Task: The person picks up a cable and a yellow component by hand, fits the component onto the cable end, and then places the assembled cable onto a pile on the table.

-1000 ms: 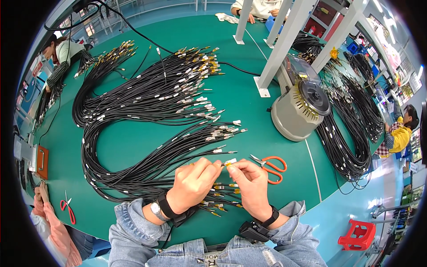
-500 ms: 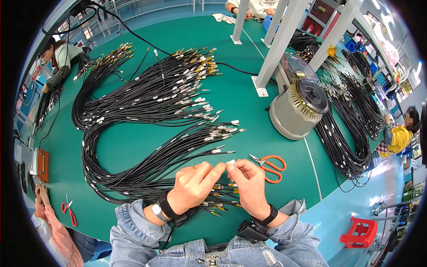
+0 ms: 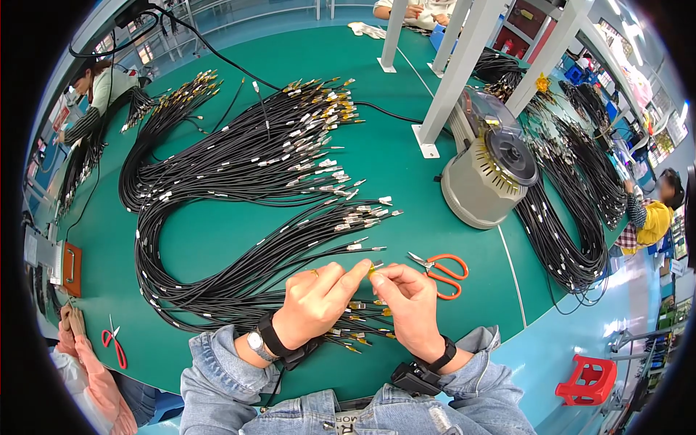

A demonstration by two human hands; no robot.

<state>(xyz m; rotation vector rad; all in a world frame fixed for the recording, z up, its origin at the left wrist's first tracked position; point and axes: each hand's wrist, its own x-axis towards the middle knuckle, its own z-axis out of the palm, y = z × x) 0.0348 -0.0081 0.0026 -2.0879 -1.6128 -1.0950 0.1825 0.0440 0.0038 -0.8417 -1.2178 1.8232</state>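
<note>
My left hand and my right hand meet at the near middle of the table, fingertips pinched together. Between them shows a small cable end with a yellow-green part and a greyish tip; the fingers hide most of it. Beneath and beyond my hands, a bundle of black cables with white tags and metal ends curves across the green table. Yellow-marked ends poke out under my wrists. Just right of my right hand lie orange-handled scissors, blades parted.
A grey round machine stands by white metal posts at the right. More black cables lie beyond it. Red scissors and a co-worker's pink sleeve are at left. A red stool stands on the floor.
At my fingertips, a white piece showed before; now a yellow-green part and greyish tip show. My hands barely shift. The far-left co-worker's arm has moved.
</note>
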